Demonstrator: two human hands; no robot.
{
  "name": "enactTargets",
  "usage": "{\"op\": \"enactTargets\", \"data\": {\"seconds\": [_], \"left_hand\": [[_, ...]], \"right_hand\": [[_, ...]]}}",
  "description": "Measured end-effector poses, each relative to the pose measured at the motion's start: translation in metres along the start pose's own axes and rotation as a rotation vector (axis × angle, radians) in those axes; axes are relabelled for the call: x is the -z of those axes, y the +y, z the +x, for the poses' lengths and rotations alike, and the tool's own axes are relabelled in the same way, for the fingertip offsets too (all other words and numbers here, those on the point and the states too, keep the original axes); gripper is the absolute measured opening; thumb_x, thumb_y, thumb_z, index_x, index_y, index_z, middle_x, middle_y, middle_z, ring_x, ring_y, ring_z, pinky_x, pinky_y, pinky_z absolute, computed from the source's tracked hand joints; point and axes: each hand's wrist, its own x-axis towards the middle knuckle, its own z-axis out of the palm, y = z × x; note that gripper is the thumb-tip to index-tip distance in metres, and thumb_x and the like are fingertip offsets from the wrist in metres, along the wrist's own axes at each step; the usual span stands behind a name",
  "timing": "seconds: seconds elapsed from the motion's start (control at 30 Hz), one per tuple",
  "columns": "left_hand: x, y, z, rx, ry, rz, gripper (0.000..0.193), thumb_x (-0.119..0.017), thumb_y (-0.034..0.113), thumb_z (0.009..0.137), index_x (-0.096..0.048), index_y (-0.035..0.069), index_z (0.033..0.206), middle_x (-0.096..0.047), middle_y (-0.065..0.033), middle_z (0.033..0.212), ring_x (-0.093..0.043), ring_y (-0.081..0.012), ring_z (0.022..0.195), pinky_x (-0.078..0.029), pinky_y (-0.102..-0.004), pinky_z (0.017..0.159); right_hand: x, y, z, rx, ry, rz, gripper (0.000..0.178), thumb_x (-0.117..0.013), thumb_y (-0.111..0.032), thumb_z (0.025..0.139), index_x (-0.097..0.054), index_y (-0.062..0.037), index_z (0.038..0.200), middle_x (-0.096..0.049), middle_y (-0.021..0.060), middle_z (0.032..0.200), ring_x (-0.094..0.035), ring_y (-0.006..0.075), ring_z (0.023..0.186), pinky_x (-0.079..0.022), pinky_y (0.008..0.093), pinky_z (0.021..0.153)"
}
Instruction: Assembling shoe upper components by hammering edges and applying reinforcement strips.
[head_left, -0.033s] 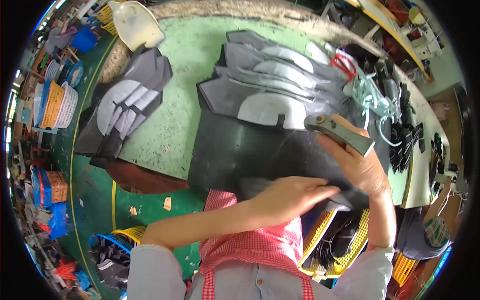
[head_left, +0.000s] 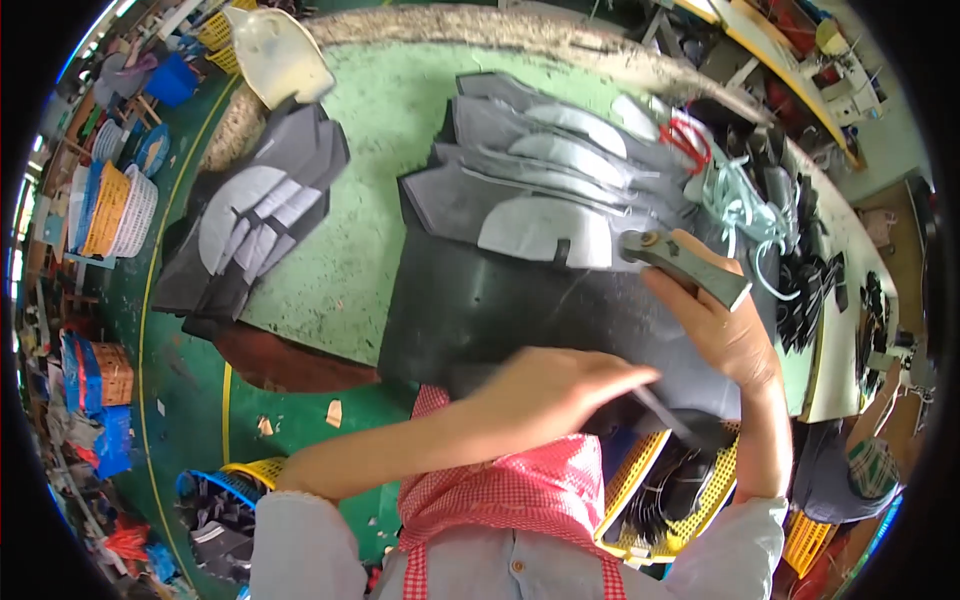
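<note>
My right hand (head_left: 725, 340) is closed round a hammer (head_left: 690, 268) with a grey metal head, which shows above my fingers over the black work mat (head_left: 560, 315). Low in front of me, at the mat's near edge, is my left hand (head_left: 550, 390), smeared by motion. A dark flat piece with a pale grey edge (head_left: 665, 415) sticks out beyond its thumb, pinched there. Overlapping dark grey cut pieces with pale rounded patches (head_left: 545, 228) lie in a row beyond the mat's bare part. A similar stack (head_left: 240, 215) lies at the table's left edge.
A yellow basket (head_left: 632, 470) of dark pieces stands below the table's near edge. On the right lie pale blue cords (head_left: 740, 200), a red loop (head_left: 685, 145) and bundles of black strips (head_left: 812, 290). A cream scoop-like container (head_left: 280, 60) stands at the far left.
My left hand has shifted slightly left, and the dark piece at its thumb has swung to a different angle. My right hand and the hammer have barely moved.
</note>
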Motion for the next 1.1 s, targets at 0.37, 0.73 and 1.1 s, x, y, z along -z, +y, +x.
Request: {"op": "enactTargets", "data": {"seconds": [0.37, 0.73, 1.1], "left_hand": [[0.209, -0.047, -0.083, 0.175, 0.616, 0.926, 0.037, -0.069, -0.005, 0.085, -0.077, 0.009, 0.119, -0.063, -0.0157, 0.141, -0.061, -0.0359, 0.132, -0.049, -0.0430, 0.110], [0.081, -0.075, 0.051, 0.108, 0.298, 0.570, 0.030, -0.077, 0.030, 0.093, -0.058, 0.006, 0.094, -0.066, -0.0139, 0.076, -0.070, -0.0347, 0.069, -0.055, -0.0469, 0.063], [0.044, 0.045, 0.003, 0.023, -0.117, -0.298, 0.020, -0.084, 0.018, 0.088, -0.070, 0.009, 0.099, -0.072, -0.0070, 0.087, -0.072, -0.0257, 0.074, -0.055, -0.0353, 0.065]], "right_hand": [[-0.015, 0.053, 0.090, 0.223, 0.268, -0.100, 0.028, -0.078, -0.018, 0.092, -0.062, -0.0022, 0.109, -0.070, 0.0137, 0.085, -0.069, 0.0262, 0.075, -0.053, 0.0405, 0.069], [-0.059, 0.047, 0.170, 0.130, -0.019, -0.324, 0.063, -0.085, -0.046, 0.082, -0.055, -0.0019, 0.115, -0.075, 0.0242, 0.100, -0.072, 0.0430, 0.099, -0.057, 0.0507, 0.088], [-0.031, 0.056, 0.147, 0.173, -0.014, 0.141, 0.035, -0.072, -0.032, 0.099, -0.063, 0.0018, 0.100, -0.069, 0.0135, 0.077, -0.071, 0.0304, 0.073, -0.056, 0.0398, 0.074]]}}
